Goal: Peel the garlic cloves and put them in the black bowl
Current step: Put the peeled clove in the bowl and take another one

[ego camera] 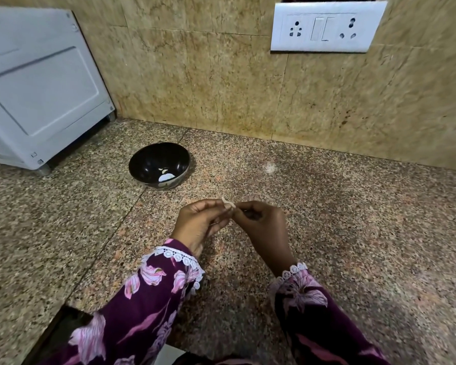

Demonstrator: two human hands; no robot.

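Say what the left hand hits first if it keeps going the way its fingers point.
The left hand points right, toward the garlic clove it pinches together with the right hand. It would likely meet the right hand's fingertips first; they already look nearly touching, though depth is unclear.

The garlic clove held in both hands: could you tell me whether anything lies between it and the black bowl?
Nothing visible does. Only bare granite counter separates the garlic clove from the black bowl.

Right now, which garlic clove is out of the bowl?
The garlic clove pinched between both hands, left hand and right hand; the other pale pieces lie inside the black bowl.
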